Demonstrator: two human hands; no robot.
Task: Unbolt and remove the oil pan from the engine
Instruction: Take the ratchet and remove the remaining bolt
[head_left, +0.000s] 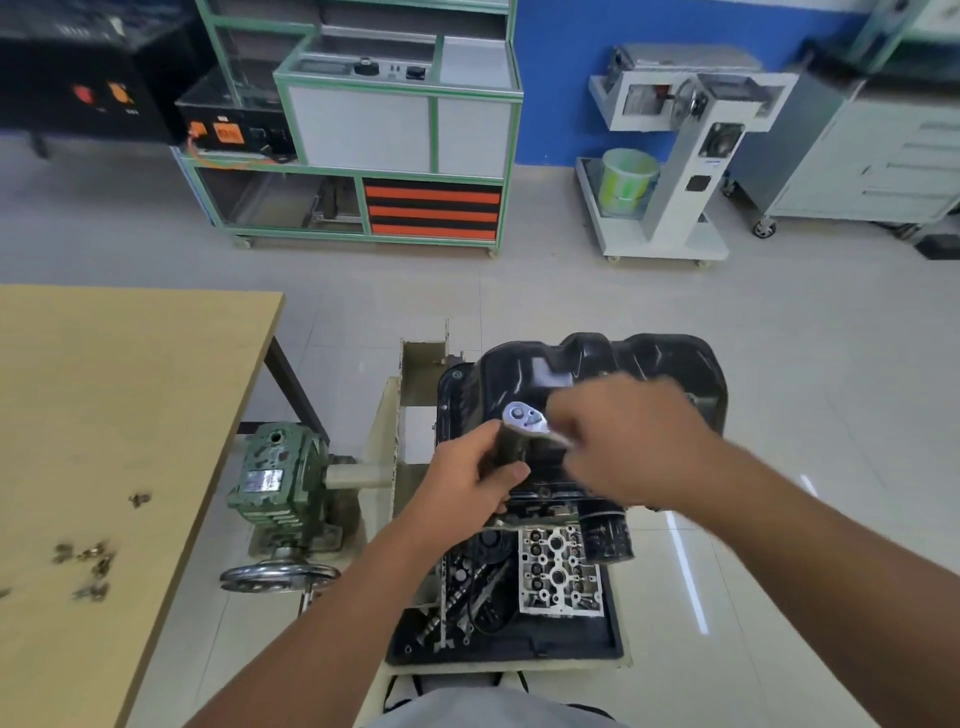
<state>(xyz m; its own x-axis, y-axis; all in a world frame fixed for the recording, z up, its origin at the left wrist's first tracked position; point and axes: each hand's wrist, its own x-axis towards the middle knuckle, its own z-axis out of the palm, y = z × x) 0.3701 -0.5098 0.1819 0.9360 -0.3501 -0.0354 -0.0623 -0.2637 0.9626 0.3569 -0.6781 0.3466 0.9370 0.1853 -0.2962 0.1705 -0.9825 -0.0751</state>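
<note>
Black oil pan (623, 364) half hidden; left hand (467, 483) clamps ratchet (524, 421); right hand (623, 441) blurred, grip unclear.

Glossy black oil pan (597, 369) w/ pale reflections. Ratchet (524, 420) head is silver-white; the extension below it is dull grey-green. Gearbox (280, 475) on the stand is worn green w/ a silver label; its handwheel (280, 576) is bare grey metal. Cylinder head (558, 571) is white-grey, dotted w/ dark holes, in a black tray (571, 649). Table (104, 415) top is pale tan; bolts (88, 564) on it are dull brass-grey. Floor tiles are off-white. Cabinet (363, 130) frame is green, panels white, drawers striped orange & black. Back wall is blue. Bucket (626, 179) is lime green.
</note>
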